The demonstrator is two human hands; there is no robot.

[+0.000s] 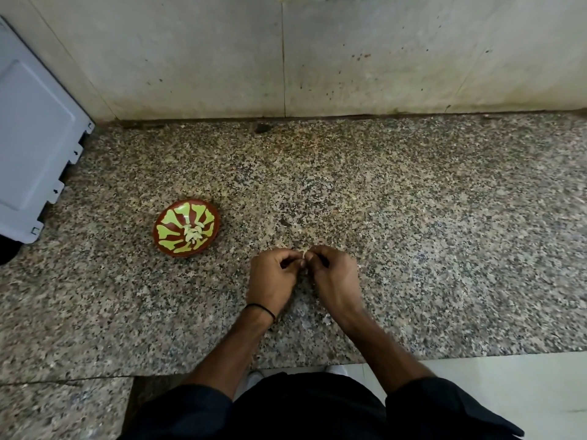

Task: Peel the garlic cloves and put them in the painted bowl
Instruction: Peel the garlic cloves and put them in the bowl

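The left hand [273,277] and right hand [335,277] meet over the speckled stone bench [444,233]. Both sets of fingers [290,258] are curled inward, tips together. Between those tips sits a small pale garlic clove [305,254], pinched from both sides. Only a sliver of it shows above the knuckles, so whether its skin is on or off cannot be told.

The painted bowl [160,231], red-brown with yellow-green splashes, stands on the bench to the left of the fingers and a little beyond them, apart from both hands. A small heap of peeled cloves [193,234] lies in its middle.

A thin black band [262,309] circles the left wrist, just behind the fingers. Far beyond the fingers rises a stained tiled wall [190,58]. Well off to their left, past the bowl, a grey-blue panel [31,138] stands at the bench's end.
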